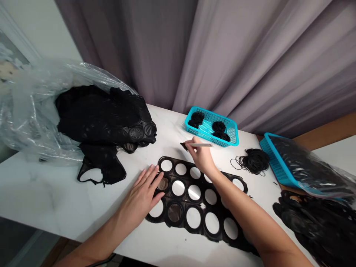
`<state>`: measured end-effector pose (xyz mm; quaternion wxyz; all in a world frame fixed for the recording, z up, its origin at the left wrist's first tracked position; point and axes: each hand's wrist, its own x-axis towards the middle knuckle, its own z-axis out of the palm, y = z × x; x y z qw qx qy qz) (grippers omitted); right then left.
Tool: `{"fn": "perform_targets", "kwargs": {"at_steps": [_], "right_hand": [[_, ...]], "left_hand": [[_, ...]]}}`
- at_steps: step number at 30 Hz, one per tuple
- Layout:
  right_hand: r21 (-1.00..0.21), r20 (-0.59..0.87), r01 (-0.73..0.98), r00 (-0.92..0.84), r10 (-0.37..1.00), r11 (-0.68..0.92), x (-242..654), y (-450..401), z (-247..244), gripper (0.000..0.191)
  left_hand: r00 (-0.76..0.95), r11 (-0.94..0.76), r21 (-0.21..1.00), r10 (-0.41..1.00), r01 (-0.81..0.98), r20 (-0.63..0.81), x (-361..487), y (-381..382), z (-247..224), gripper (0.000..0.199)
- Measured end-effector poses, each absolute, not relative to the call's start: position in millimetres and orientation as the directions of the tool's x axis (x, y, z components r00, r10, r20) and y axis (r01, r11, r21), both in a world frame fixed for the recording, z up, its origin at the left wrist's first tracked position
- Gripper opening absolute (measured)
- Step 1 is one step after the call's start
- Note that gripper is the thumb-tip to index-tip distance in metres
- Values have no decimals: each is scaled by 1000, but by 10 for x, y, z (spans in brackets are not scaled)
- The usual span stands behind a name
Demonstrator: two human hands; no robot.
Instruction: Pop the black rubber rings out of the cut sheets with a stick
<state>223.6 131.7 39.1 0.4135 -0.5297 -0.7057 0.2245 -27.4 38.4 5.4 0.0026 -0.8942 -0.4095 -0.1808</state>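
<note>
Left hand flat on a black sheet, right hand pinching a slim tool

The left hand lies palm down with its fingers a little apart, over the left end of the black sheet; it grips nothing. The right hand is closed around the slim tool, just above the far edge of the sheet. A small dark piece shows at its fingertips, and whether this is part of the tool or something held cannot be told.

The black sheet lies on the white desk beneath both hands, with the right forearm crossing over it. It has three rows of round openings. Most show white; one by the left fingers and one in the near row look dark brown.

Beyond the right hand stands a turquoise basket, with round black bundles inside. To its right, a tangle of thin black loops lies on the desk. Farther right, a clear packet with black contents rests on a second basket, and a black pile lies nearer the person.

On the left, a large clear bag lies around a bulky black bundle, some of which shows embossed circles. A black piece with a round opening lies just in front of it. Behind the desk hangs a grey-purple curtain.
</note>
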Motion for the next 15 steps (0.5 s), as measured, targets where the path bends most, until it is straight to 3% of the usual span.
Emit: {"fn": "perform_targets", "kwargs": {"at_steps": [7,15], "right_hand": [[-802,173,444,-468,867,400,1887,639,319,10],[-881,129,338,-503,854,331,1823,590,220,17]], "left_hand": [[574,-658,168,733,734,365,-304,-110,29,43],[557,-625,170,767,762,319,-289,-184,-19,50]]}}
